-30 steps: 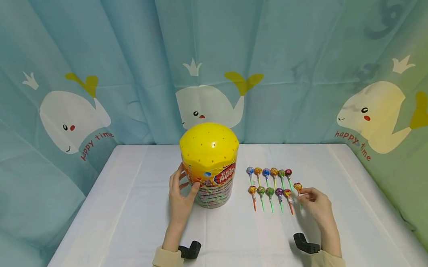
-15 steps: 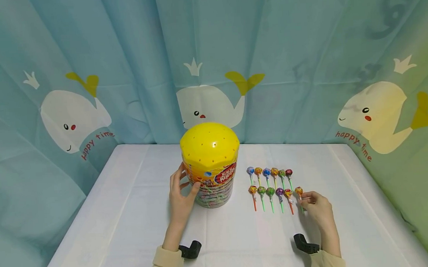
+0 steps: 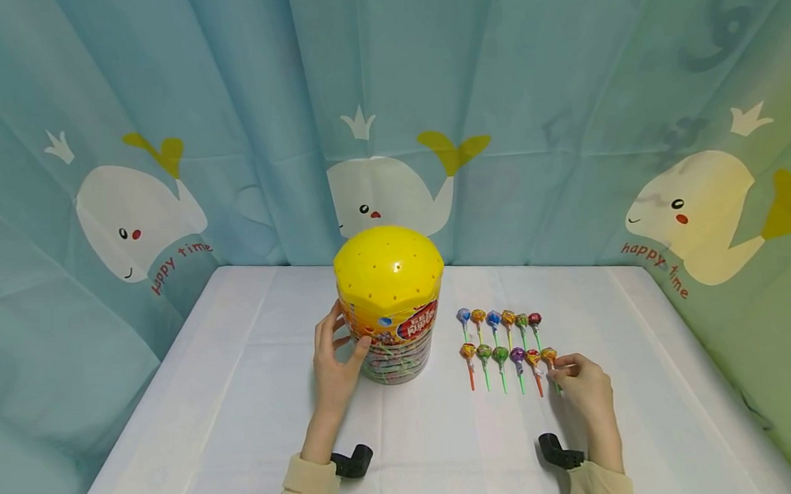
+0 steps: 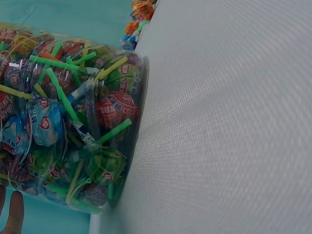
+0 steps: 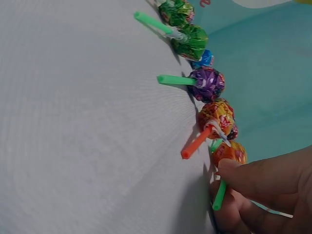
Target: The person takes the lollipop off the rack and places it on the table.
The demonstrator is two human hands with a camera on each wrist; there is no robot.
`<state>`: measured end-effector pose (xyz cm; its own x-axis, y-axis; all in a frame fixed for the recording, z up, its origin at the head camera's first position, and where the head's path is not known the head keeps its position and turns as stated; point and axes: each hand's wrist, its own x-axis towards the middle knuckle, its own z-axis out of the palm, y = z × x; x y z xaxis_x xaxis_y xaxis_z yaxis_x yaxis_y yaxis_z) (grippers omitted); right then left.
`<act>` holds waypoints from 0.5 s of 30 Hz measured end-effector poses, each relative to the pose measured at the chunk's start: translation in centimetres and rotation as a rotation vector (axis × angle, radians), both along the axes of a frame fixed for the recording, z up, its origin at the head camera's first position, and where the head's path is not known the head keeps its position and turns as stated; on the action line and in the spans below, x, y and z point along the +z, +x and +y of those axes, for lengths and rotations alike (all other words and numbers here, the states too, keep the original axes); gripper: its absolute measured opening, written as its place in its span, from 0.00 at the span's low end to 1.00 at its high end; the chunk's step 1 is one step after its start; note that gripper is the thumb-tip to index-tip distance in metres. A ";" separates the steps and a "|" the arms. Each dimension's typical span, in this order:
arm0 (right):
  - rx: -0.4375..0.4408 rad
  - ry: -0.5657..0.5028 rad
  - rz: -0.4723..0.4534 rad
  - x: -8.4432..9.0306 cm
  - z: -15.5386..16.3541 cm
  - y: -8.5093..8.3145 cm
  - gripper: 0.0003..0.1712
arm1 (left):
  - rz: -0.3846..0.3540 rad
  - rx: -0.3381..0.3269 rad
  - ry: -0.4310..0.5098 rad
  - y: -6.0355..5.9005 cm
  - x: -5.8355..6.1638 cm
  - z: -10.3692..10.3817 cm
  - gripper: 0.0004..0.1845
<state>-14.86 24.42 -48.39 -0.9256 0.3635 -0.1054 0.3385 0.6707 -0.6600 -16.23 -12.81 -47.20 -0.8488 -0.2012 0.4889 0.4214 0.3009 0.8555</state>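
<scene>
A large clear jar (image 3: 401, 362) with a domed yellow lid (image 3: 388, 266) stands upright on the table, packed with wrapped lollipops. My left hand (image 3: 335, 377) holds its left side, thumb at the front and fingers round behind; the left wrist view catches only fingertips (image 4: 15, 209) by the jar. To the right, my right hand (image 3: 587, 390) pinches an orange-wrapped lollipop (image 5: 233, 152) with a green stick, between thumb and fingers. That lollipop is at the right end of the front row, close beside an orange-and-red one (image 3: 533, 358) with an orange stick.
Two rows of lollipops lie right of the jar, heads away from me; a purple one (image 3: 518, 356) is in the front row, a blue one (image 3: 464, 315) starts the back row. White cloth covers the table (image 3: 231, 435). A whale-print curtain (image 3: 534, 195) hangs behind.
My right hand has brought the pinched lollipop slightly nearer to me and then left, closer to the front row's end. The left hand and the jar stay put.
</scene>
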 end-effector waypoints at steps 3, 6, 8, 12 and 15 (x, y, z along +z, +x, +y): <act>-0.004 0.002 0.003 -0.1 -0.1 0.0 0.15 | 0.012 -0.006 0.004 0.0 -0.1 -0.1 0.38; -0.001 0.009 0.012 -0.3 -0.1 -0.1 0.15 | 0.020 -0.005 0.002 0.0 -0.2 -0.1 0.38; -0.001 0.015 0.015 -0.3 -0.1 -0.1 0.15 | 0.021 -0.003 -0.001 0.0 -0.2 -0.1 0.38; -0.001 0.023 0.008 -0.1 0.0 0.1 0.15 | 0.022 -0.001 -0.004 0.0 -0.2 0.0 0.38; -0.019 0.029 0.001 0.3 0.2 0.4 0.15 | 0.020 -0.004 -0.006 0.1 -0.1 0.0 0.38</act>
